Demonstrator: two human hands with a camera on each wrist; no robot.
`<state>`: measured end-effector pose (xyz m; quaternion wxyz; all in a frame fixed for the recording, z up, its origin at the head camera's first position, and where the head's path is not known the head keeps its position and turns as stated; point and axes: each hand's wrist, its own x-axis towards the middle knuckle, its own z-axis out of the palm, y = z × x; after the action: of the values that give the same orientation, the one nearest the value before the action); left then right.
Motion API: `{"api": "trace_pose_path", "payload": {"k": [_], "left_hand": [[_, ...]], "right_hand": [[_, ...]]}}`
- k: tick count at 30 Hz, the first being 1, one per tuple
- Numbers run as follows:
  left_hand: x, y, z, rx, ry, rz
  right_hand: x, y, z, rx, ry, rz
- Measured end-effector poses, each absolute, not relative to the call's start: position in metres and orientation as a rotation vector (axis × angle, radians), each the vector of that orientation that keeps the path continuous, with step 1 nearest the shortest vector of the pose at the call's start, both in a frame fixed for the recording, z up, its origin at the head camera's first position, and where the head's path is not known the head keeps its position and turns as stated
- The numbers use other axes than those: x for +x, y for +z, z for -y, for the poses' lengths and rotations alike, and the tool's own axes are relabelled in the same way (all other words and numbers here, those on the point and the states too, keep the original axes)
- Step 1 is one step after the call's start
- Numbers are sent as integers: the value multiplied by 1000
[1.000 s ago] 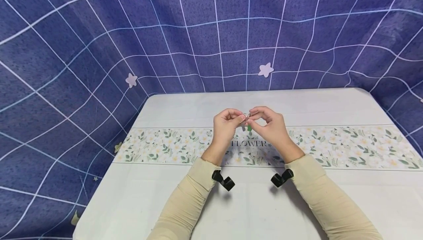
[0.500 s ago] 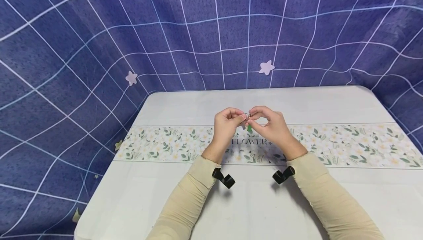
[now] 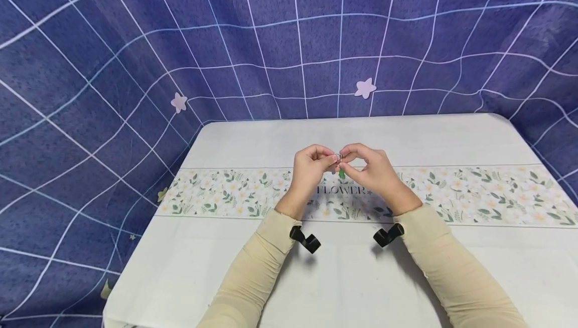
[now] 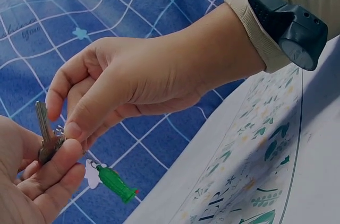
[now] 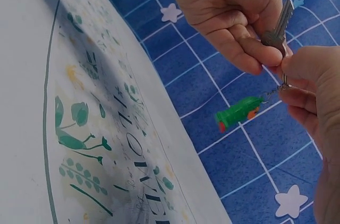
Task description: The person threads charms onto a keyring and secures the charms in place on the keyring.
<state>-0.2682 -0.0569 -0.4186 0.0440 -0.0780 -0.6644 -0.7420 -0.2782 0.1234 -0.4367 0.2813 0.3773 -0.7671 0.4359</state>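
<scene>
Over the table's far half, my two hands meet at a small key ring [image 3: 337, 158]. My left hand [image 3: 310, 168] pinches a metal key [image 4: 42, 120] between thumb and fingers; its blade sticks upward in both wrist views. My right hand [image 3: 371, 168] grips the ring beside the key with thumb and fingertips, and its fingers cover part of the ring. From a short chain [image 5: 272, 94] on the ring dangles a green bottle-shaped charm [image 5: 239, 112] with red at its end. In the head view only a bit of the green charm [image 3: 341, 173] shows below the fingers.
A white table cover [image 3: 217, 263] with a flowered band [image 3: 226, 195] lies beneath the hands. Behind and to the left hangs a blue grid-patterned curtain [image 3: 253, 42] with star shapes. Black cameras [image 3: 305, 240] sit at both wrists.
The head view has shifted slightly, so the table sits a little higher in it. Both hands stay together at the ring; the grey key piece below it shows less than before.
</scene>
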Motion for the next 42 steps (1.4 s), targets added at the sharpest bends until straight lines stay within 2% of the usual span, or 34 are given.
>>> {"api": "trace_pose_path", "payload": {"k": [42], "left_hand": [[-271,-421,60,-186,-2518,1808]], "right_hand": [[-280,-445,-113,859,1186,1823]]}}
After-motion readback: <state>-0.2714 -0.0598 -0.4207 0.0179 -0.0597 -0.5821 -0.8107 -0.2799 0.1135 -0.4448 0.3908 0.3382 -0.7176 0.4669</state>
